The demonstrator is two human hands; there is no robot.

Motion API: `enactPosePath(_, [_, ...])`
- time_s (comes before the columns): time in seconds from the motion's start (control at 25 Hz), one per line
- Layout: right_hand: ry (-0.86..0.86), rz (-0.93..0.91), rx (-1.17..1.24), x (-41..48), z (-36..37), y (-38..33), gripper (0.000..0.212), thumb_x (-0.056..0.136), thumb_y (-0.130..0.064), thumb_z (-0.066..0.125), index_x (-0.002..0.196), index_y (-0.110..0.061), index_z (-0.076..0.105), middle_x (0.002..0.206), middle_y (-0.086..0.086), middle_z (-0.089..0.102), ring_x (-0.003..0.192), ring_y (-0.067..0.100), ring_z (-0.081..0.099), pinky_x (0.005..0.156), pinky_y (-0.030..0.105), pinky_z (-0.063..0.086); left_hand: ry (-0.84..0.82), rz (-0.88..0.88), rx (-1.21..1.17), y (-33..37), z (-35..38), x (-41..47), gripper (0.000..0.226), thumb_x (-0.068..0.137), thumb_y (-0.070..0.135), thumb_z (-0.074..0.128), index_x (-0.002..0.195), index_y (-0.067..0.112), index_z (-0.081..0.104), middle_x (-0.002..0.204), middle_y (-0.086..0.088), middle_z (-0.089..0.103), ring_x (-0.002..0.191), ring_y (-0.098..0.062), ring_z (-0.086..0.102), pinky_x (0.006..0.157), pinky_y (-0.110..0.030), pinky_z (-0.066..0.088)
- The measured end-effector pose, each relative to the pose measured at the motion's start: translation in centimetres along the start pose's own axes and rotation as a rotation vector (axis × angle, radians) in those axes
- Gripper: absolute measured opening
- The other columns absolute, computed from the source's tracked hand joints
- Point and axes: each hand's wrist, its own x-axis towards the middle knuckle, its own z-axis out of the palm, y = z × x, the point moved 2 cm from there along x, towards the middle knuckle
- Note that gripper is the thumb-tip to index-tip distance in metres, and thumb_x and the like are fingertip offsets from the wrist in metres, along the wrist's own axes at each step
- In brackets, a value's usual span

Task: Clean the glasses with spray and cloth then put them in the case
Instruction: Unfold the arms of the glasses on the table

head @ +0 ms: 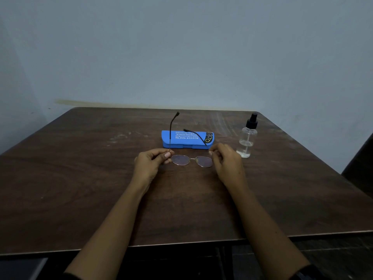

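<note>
Gold-toned wire rims and a thin bridge make up the glasses, held just on the near side of the blue case, low over the dark wooden table. Whether the lenses rest on the wood or hang just clear of it cannot be told.

The left hand pinches the left end of the frame at the hinge between thumb and forefinger, with the other fingers curled beneath. The right hand pinches the right end with its fingertips, the remaining fingers loosely curled.

The left temple stands upward past the case's left end. The right temple slants across the front of the case lid.

Handling (judged): the glasses look very light. The wire frame is likely to bend under a careless squeeze, and the hinges and slim temples are the weak points. The lenses would smudge or scratch if touched, and would turn slippery once sprayed. The rim ends or the bridge are therefore the sound places to hold.

Surroundings: a clear spray bottle with a black pump head stands upright to the right of the case, near it but apart, with a little liquid at its bottom. The case lies closed, printed lid up, and must be opened before the glasses can go in. No cloth is visible. A pale wall rises behind the case. A dark shape at the far right, beyond the table edge, cannot be identified.

Obstruction (judged): nothing lies between the right hand and the bottle, though the slanted temple could catch on the case.
</note>
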Motion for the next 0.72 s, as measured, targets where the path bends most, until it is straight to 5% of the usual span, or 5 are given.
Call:
enactPosePath(0.12, [0.032, 0.055, 0.073, 0.04, -0.14, 0.17, 0.005, 0.085, -0.004, 0.056, 0.082, -0.006, 0.06, 0.061, -0.014, 0.046, 0.059, 0.002, 0.045, 0.057, 0.013, 0.033, 0.002, 0.005, 0.0, 0.16, -0.07, -0.11, 0.018, 0.082, 0.005, 0.061, 0.079, 0.02, 0.07, 0.069, 0.018, 0.069, 0.06, 0.005, 0.064, 0.065, -0.005, 0.05])
enactPosePath(0.32, [0.102, 0.169, 0.201, 0.15, -0.14, 0.68, 0.004, 0.088, -0.004, 0.054, 0.087, -0.002, 0.058, 0.069, 0.004, 0.06, 0.069, 0.027, 0.061, 0.066, 0.039, 0.049, -0.013, -0.013, -0.014, 0.1, -0.14, -0.16, 0.015, 0.082, 0.006, 0.06, 0.085, 0.016, 0.07, 0.065, 0.02, 0.071, 0.063, 0.005, 0.065, 0.066, -0.006, 0.051])
enactPosePath(0.48, [0.088, 0.185, 0.243, 0.07, -0.16, 0.65, 0.004, 0.088, -0.004, 0.054, 0.09, -0.003, 0.058, 0.067, -0.002, 0.058, 0.071, 0.026, 0.062, 0.07, 0.043, 0.053, -0.009, -0.005, 0.008, 0.34, -0.1, -0.3, 0.016, 0.084, 0.007, 0.058, 0.088, 0.018, 0.069, 0.084, 0.007, 0.069, 0.063, 0.006, 0.063, 0.064, -0.007, 0.05])
enactPosePath(0.72, [0.078, 0.244, 0.293, 0.23, -0.04, 0.79, 0.008, 0.088, -0.002, 0.054, 0.094, -0.003, 0.059, 0.068, -0.006, 0.058, 0.063, 0.01, 0.059, 0.07, 0.041, 0.056, 0.057, 0.196, 0.257, 0.88, 0.19, -0.61, 0.018, 0.083, 0.002, 0.058, 0.098, 0.006, 0.068, 0.083, 0.0, 0.065, 0.059, 0.013, 0.059, 0.061, 0.0, 0.044])
